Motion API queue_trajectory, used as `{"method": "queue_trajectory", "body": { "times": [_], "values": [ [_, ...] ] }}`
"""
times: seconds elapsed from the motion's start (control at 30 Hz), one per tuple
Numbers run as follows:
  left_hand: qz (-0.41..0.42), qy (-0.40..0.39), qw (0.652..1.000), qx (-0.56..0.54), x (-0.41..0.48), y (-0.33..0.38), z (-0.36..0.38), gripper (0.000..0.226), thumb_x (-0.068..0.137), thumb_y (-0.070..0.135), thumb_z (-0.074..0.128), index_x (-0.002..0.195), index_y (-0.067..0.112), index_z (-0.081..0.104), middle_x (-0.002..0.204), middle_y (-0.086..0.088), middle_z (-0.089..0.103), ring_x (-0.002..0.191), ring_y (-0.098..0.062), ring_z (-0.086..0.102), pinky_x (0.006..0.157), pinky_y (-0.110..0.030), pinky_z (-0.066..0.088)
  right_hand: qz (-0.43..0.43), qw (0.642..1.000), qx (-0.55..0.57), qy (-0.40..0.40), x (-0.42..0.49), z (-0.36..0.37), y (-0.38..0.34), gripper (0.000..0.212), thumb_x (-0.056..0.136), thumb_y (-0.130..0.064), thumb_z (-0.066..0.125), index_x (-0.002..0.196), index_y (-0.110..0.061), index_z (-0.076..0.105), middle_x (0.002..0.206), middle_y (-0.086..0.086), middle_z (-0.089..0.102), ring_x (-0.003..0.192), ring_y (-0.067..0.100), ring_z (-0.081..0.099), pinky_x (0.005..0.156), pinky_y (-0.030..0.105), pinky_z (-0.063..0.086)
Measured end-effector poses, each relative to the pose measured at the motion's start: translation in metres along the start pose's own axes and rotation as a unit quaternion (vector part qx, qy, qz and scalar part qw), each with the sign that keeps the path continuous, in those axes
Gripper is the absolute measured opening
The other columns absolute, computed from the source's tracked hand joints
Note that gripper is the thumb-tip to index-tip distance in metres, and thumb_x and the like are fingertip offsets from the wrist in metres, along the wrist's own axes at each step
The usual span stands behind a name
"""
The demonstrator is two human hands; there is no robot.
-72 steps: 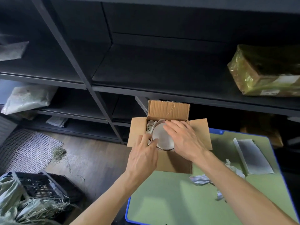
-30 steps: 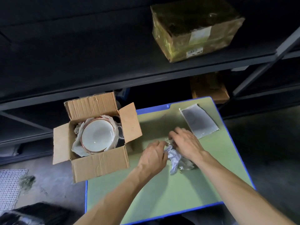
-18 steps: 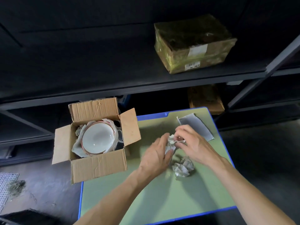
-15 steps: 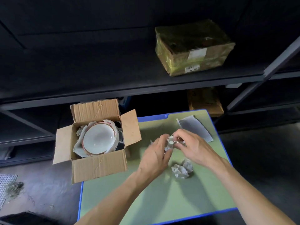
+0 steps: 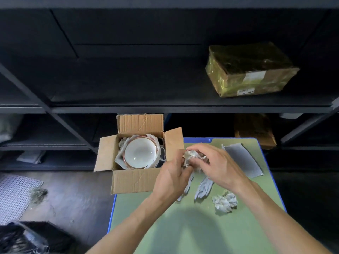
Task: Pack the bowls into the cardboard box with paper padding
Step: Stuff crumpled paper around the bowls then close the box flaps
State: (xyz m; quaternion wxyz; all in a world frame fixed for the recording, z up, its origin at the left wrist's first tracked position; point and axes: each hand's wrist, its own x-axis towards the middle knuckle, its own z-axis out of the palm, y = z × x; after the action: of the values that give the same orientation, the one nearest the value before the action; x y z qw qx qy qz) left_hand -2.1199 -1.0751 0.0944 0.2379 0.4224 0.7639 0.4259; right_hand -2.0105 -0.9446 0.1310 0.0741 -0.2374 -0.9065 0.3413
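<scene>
Nearest me on the green bench (image 5: 183, 233), a loose paper ball (image 5: 224, 201) lies right of the cardboard box (image 5: 135, 178). Just beyond it, my left hand (image 5: 171, 177) and right hand (image 5: 218, 165) together grip a crumpled paper wad (image 5: 192, 156) beside the box's right flap. Further on, inside the box, the white bowl (image 5: 140, 153) sits upright in paper padding (image 5: 120, 158).

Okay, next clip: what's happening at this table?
A person is packing bowls. A white bowl already sits in the open cardboard box, nested in paper. Both hands, left hand and right hand, are crumpling a piece of paper just right of the box. Another crumpled wad and a flat grey sheet lie on the green table.
</scene>
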Motion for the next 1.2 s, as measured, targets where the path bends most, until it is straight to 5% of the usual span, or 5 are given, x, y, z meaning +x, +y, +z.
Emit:
{"method": "queue_trajectory", "body": {
  "times": [0.27,0.5,0.67,1.0,1.2],
  "values": [
    [-0.048,0.111,0.99,0.076,-0.013,-0.032,-0.078,0.023,0.092,0.031,0.062,0.114,0.034,0.056,0.085,0.017,0.058,0.069,0.0,0.054,0.062,-0.017,0.039,-0.067,0.993,0.021,-0.09,0.041,0.04,-0.06,0.041,0.096,-0.039,0.059,0.135,-0.046,0.046,0.13,-0.026,0.051,0.109,-0.005,0.053,0.089,0.02,0.047],
    [-0.08,0.048,0.995,0.034,-0.025,-0.06,-0.131,0.038,0.093,0.027,0.06,0.124,0.044,0.047,0.079,0.01,0.062,0.066,-0.013,0.059,0.064,-0.036,0.05,-0.079,0.994,0.05,-0.055,0.071,0.081,-0.095,0.033,0.093,-0.018,0.065,0.122,-0.033,0.064,0.128,-0.021,0.059,0.134,-0.005,0.037,0.107,0.019,0.034],
    [-0.067,0.034,0.995,0.061,-0.027,-0.083,-0.159,0.043,0.096,0.034,0.06,0.136,0.041,0.046,0.107,0.02,0.067,0.069,-0.001,0.06,0.067,-0.025,0.051,-0.062,0.997,0.027,-0.027,0.078,0.094,-0.108,0.027,0.092,-0.019,0.067,0.116,-0.031,0.063,0.101,-0.038,0.052,0.104,-0.007,0.052,0.095,0.026,0.046],
    [-0.041,0.063,0.997,-0.016,-0.001,-0.083,-0.184,0.006,0.095,0.032,0.065,0.097,0.028,0.061,0.08,0.007,0.066,0.069,-0.005,0.065,0.059,-0.021,0.052,-0.028,0.999,0.039,0.006,0.083,0.118,-0.129,0.032,0.096,-0.036,0.057,0.128,-0.039,0.051,0.124,-0.022,0.06,0.112,0.005,0.058,0.093,0.037,0.051],
    [-0.015,-0.002,1.0,-0.018,0.001,-0.089,-0.193,0.02,0.091,0.03,0.07,0.108,0.03,0.059,0.09,0.014,0.064,0.078,-0.003,0.064,0.066,-0.022,0.054,0.019,0.996,0.088,0.014,0.085,0.119,-0.134,0.017,0.099,-0.049,0.049,0.116,-0.044,0.049,0.108,-0.015,0.065,0.096,0.006,0.063,0.081,0.043,0.056]
  ]
}}
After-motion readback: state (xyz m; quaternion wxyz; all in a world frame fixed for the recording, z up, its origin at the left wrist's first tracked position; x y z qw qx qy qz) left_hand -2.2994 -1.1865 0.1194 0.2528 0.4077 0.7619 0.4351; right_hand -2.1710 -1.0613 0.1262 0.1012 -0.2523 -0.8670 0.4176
